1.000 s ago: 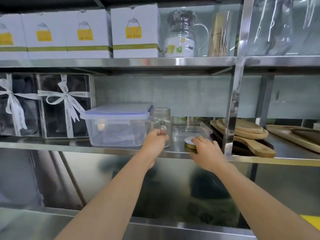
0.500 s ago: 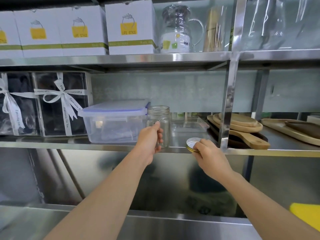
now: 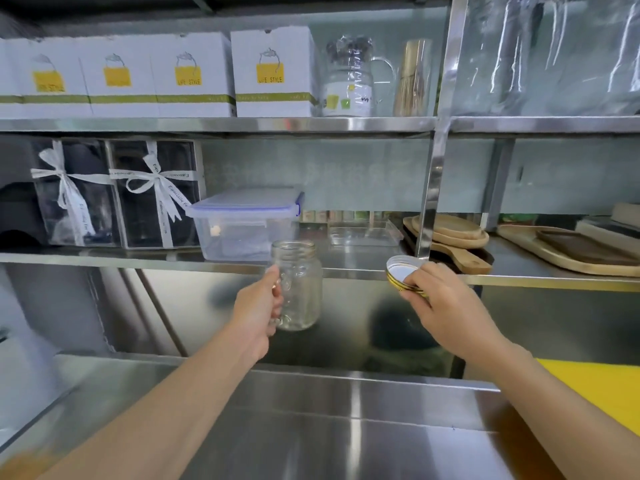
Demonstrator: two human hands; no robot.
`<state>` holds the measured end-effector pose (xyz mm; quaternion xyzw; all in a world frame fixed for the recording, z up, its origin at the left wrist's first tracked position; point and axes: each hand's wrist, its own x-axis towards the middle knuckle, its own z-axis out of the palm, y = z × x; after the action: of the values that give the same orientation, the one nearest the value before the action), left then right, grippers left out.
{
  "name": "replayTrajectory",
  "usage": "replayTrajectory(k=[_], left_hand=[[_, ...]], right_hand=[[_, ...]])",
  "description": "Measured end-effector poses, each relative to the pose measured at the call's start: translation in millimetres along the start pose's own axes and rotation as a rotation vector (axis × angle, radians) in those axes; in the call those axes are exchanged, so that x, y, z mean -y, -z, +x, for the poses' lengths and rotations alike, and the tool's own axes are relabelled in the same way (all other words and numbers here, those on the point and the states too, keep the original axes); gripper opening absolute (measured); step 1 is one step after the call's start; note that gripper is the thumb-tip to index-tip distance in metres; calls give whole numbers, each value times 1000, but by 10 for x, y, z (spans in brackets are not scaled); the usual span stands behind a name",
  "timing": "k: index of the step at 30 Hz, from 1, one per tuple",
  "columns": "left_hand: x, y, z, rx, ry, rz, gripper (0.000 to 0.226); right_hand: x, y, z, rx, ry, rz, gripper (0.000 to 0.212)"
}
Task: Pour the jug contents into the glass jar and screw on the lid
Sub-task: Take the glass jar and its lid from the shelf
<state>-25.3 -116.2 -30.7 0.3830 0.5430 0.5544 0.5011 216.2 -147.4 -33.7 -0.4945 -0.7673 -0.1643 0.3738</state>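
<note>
While the left hand (image 3: 258, 308) grips the empty glass jar (image 3: 298, 285) by its side handle, held upright off the shelf (image 3: 104, 258), the right hand's fingers (image 3: 420, 282) pinch the gold-rimmed lid (image 3: 401, 275) apart — mouth clear for pouring (no filled jug visible) — above the bench (image 3: 346, 427).

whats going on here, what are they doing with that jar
A person stands at a steel shelf unit. The left hand holds an empty glass jar by its handle, upright, in the air in front of the middle shelf. The right hand holds the jar's gold-rimmed lid, its pale inside showing. The lid is off and nothing has been poured in yet. A wrapped glass jug sits on the shelf above.
</note>
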Motion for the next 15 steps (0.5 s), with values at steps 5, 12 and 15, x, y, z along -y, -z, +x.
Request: replayTrajectory(k=[5,12,15], left_hand=[[93,364,-438,-27,32,-40,44],[409,913,-1023,-6,102,-42,44],[600,1136,-1243,-14,134,-43,47]], right_hand=[[360,459,-244,5,63,-32,16],[776,863,-760,7,88,-23,12],[888,941,-1031,2,59,-20,12]])
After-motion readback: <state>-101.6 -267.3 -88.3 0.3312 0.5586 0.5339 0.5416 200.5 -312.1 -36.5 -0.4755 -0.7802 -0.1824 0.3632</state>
